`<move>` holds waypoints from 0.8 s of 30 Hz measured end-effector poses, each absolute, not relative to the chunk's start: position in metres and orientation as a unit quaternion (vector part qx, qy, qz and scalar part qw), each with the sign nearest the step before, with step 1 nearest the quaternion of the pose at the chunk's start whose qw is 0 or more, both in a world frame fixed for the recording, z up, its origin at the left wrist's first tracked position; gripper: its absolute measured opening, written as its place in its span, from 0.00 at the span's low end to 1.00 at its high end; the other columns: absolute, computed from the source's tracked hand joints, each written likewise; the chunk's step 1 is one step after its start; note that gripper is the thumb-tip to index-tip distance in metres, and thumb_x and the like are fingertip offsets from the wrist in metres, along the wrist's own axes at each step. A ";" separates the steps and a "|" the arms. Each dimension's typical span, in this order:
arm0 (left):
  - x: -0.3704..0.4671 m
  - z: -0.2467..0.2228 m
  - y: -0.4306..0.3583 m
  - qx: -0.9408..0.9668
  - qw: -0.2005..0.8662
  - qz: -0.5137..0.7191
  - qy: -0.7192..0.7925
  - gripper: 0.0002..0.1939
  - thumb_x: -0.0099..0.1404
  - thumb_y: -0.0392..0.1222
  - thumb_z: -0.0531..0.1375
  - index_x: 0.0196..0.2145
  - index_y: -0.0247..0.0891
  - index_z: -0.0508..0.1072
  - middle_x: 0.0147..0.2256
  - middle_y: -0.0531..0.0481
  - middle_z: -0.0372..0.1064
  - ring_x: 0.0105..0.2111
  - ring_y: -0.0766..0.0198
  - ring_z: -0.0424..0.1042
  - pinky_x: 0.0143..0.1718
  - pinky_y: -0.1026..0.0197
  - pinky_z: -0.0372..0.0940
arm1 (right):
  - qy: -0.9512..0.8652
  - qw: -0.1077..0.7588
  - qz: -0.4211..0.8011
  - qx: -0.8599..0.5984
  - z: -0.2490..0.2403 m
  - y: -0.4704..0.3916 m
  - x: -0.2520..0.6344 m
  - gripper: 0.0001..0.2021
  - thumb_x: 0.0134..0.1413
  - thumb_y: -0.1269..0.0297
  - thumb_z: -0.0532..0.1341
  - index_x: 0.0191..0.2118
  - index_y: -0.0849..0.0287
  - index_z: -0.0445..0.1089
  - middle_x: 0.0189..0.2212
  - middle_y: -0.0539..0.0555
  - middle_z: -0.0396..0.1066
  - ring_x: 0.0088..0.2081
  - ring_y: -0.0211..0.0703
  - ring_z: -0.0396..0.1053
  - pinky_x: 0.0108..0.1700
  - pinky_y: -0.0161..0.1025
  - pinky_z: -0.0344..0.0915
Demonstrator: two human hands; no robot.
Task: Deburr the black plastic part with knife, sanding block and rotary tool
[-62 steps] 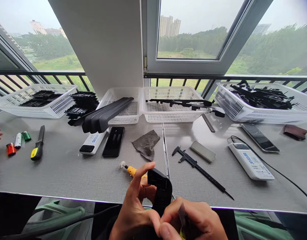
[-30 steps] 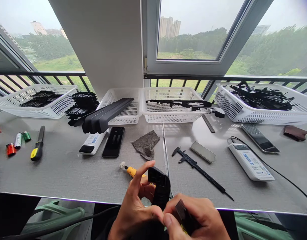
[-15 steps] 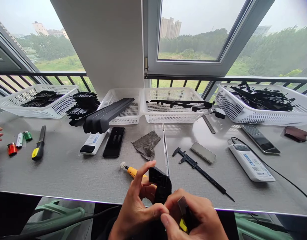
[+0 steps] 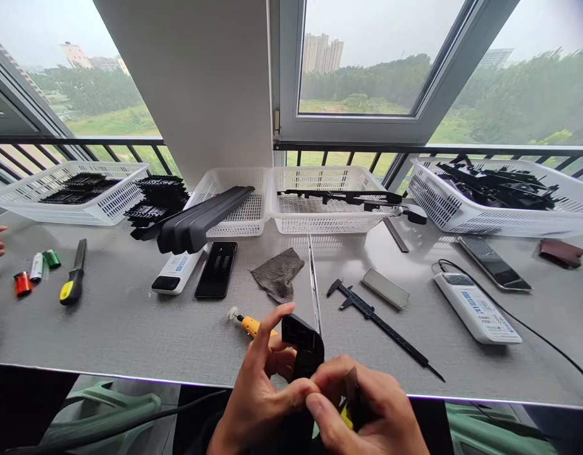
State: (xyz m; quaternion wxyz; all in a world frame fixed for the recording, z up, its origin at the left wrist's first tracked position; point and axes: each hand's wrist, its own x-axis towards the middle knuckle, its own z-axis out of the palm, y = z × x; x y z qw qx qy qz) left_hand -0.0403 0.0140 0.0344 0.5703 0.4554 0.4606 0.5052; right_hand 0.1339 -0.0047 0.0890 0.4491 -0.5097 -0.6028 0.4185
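Grey table (image 4: pixel 106 316); white baskets (image 4: pixel 320 202) by window (image 4: pixel 367 63)

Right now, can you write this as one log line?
left hand: holds black plastic part | right hand: grips small tool against it | table: caliper, grey cloth

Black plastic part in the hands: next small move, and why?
Probably draw the small tool in the right hand along the black plastic part. The left hand pinches that part upright, and the tool sits right beside it.

Grey table (image 4: pixel 106 328); tilted window (image 4: pixel 367 63), white pillar (image 4: pixel 201 82)
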 end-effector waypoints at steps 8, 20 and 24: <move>-0.040 0.065 0.021 0.346 0.638 0.506 0.467 0.44 0.70 0.52 0.70 0.75 0.53 0.54 0.40 0.51 0.80 0.28 0.61 0.80 0.30 0.61 0.77 | -0.587 0.389 0.433 -0.562 0.089 0.012 0.162 0.22 0.78 0.41 0.51 0.46 0.53 0.71 0.29 0.47 0.70 0.29 0.42 0.68 0.36 0.37 0.67; -0.040 0.051 0.001 0.291 0.618 0.500 0.533 0.35 0.64 0.60 0.75 0.61 0.41 0.74 0.37 0.50 0.82 0.30 0.60 0.79 0.32 0.60 0.77 | -0.791 0.283 0.175 -0.513 0.083 0.033 0.142 0.28 0.86 0.55 0.40 0.32 0.51 0.64 0.26 0.47 0.70 0.29 0.43 0.69 0.35 0.41 0.60; -0.038 0.052 -0.011 0.294 0.627 0.477 0.541 0.29 0.63 0.64 0.74 0.49 0.38 0.82 0.31 0.50 0.80 0.30 0.60 0.77 0.29 0.62 0.74 | -0.802 0.268 0.133 -0.517 0.080 0.038 0.142 0.29 0.87 0.55 0.39 0.30 0.52 0.64 0.24 0.48 0.69 0.28 0.44 0.66 0.34 0.43 0.56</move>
